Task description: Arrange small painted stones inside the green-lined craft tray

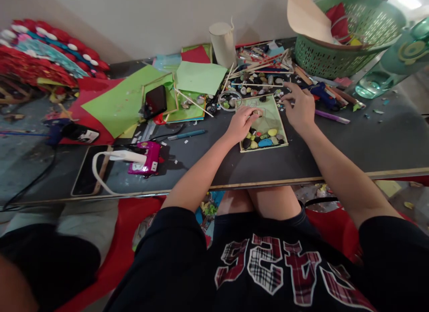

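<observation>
A small green board framed with wooden sticks lies on the dark table in front of me. Several painted pebbles in yellow, blue, black and red sit along its near edge. My left hand rests on the board's left side, fingers pinched on a small pale stone. My right hand hovers at the board's far right corner, fingers curled down and spread toward the loose pebbles and scraps behind it; nothing shows in its grip.
A green basket with paper stands at the back right, beside pens, sticks and a blue glue gun. Green and red paper sheets, a phone, a cardboard tube, a pink device with a white cable lie left.
</observation>
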`<control>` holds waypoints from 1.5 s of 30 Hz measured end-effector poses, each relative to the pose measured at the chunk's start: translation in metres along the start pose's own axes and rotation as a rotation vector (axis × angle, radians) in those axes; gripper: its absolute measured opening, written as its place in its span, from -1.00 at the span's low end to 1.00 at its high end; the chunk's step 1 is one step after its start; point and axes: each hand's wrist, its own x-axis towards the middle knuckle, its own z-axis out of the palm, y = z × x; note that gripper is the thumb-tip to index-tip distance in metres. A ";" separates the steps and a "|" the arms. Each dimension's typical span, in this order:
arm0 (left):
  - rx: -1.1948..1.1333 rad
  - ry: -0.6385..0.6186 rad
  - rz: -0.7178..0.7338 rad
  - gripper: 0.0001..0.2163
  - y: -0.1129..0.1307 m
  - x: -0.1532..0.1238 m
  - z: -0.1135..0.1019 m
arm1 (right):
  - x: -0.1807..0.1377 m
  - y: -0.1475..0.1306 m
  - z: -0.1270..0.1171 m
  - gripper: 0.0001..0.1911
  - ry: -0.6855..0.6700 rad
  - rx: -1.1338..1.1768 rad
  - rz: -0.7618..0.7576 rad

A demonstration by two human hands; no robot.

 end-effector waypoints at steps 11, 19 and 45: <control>0.022 -0.017 0.028 -0.23 -0.006 0.002 0.006 | -0.006 -0.041 -0.002 -0.32 -0.164 0.266 -0.173; 0.075 -0.037 0.112 -0.30 -0.006 0.003 0.006 | -0.008 -0.043 0.002 -0.28 -0.242 0.260 -0.252; 0.109 -0.095 0.133 -0.45 -0.007 0.002 0.007 | -0.010 -0.044 -0.001 -0.37 -0.357 0.193 -0.338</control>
